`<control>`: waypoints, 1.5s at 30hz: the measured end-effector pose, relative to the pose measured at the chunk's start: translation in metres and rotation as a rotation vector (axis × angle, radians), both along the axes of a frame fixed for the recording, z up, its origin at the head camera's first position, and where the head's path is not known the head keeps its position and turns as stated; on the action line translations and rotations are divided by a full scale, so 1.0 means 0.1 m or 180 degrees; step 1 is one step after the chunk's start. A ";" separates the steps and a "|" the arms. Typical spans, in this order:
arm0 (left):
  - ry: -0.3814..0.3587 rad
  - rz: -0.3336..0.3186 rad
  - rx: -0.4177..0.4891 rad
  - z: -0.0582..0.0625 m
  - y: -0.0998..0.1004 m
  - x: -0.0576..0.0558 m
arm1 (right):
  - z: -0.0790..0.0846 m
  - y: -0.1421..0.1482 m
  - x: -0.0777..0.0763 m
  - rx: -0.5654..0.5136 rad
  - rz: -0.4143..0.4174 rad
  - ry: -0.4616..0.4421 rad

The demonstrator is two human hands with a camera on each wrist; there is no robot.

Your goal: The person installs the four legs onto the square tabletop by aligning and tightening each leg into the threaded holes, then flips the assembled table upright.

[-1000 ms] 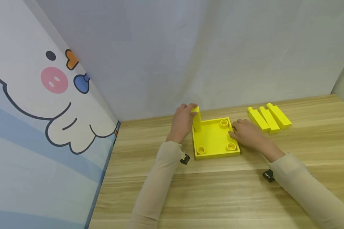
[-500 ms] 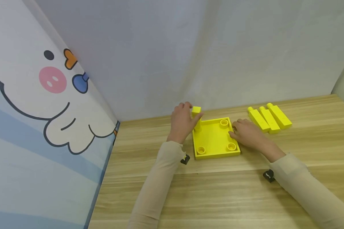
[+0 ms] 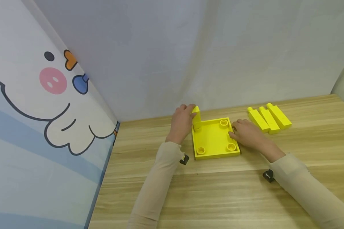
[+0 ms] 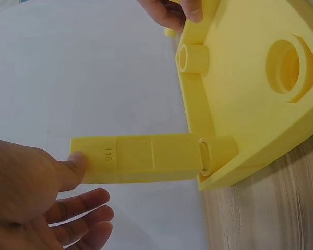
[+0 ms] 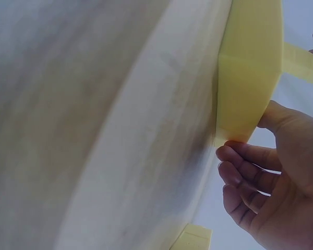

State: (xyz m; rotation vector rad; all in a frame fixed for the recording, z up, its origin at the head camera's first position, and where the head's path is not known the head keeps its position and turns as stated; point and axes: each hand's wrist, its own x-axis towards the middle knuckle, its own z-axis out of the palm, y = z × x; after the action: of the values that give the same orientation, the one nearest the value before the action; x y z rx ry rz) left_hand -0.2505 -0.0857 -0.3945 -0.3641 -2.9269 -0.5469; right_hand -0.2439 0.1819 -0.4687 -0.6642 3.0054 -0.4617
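A yellow square panel (image 3: pixel 215 135) with a raised rim and a round socket in each corner lies on the table. Upright at its far left corner stands a yellow leg (image 3: pixel 197 120), square in section and marked with small digits in the left wrist view. Its lower end meets the corner socket (image 4: pixel 219 155); a thin gap shows there. My left hand (image 3: pixel 181 123) pinches the leg's upper end, thumb on the near side, other fingers partly hidden. My right hand (image 3: pixel 248 134) holds the panel's right rim between thumb and forefinger, its other fingers loosely bent.
Several more yellow legs (image 3: pixel 270 119) with round knobs lie side by side on the wooden table (image 3: pixel 218 194), right of the panel. A pale wall (image 3: pixel 149 63) rises behind the table. On the left is a panel printed with a cartoon animal (image 3: pixel 23 95).
Half a second ago the left fingers stood off the leg's far side, baring its top; they have closed on it again. The leg's faces look turned. The right hand and panel stay put.
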 end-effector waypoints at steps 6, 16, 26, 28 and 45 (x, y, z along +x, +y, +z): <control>-0.0096 -0.0132 0.0067 0.01 -0.05 0.00 | 0.01 -0.01 0.00 -0.0015 0.0013 0.0048; -0.0118 0.0063 0.0073 0.01 -0.04 0.03 | 0.06 -0.03 0.03 -0.0016 0.0006 -0.0046; 0.0079 -0.0051 0.0097 -0.02 -0.09 0.07 | 0.07 -0.06 0.12 -0.0058 -0.0041 -0.0063; 0.0098 -0.0144 0.0090 -0.02 -0.11 0.08 | 0.08 -0.07 0.13 -0.0045 -0.0057 -0.0065; -0.0012 -0.0056 0.0156 0.01 -0.13 0.09 | 0.15 -0.10 0.15 -0.0065 -0.0102 -0.0180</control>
State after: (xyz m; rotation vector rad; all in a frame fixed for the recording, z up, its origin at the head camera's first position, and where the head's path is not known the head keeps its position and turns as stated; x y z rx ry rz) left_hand -0.2417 -0.0992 -0.3937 -0.3836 -2.9105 -0.6210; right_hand -0.2293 0.1716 -0.4535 -0.5948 2.9662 -0.5047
